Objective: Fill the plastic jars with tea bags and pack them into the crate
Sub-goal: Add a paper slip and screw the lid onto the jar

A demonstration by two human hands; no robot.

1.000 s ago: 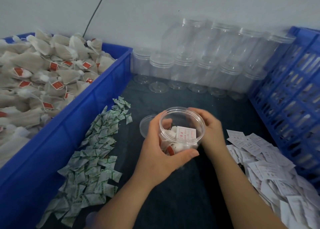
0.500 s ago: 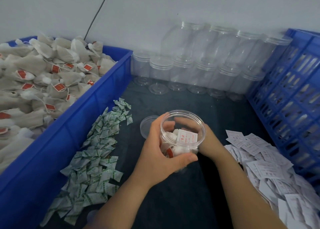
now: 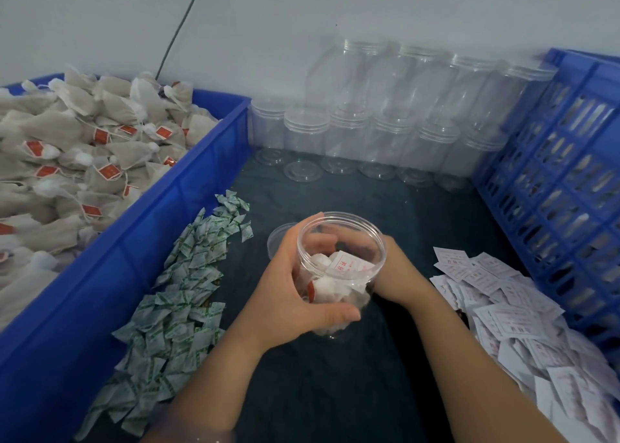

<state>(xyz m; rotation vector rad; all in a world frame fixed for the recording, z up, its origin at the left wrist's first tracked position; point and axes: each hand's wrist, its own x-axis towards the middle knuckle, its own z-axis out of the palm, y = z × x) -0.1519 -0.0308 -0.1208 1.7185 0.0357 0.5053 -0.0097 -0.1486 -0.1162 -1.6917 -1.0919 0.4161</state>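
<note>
As the head camera looks down on the dark mat, the open plastic jar (image 3: 340,274) stands at the middle of it, partly filled with tea bags (image 3: 327,283) and a white slip (image 3: 349,265). The left hand (image 3: 295,296) wraps its near wall, thumb across the front; the right hand (image 3: 401,276) clasps the far side, fingers curled behind. I'd judge it light, thin-walled and slick, so hold it low around the body, gently. Its lid (image 3: 277,237) lies just behind; the crate (image 3: 553,174) waits at right.
</note>
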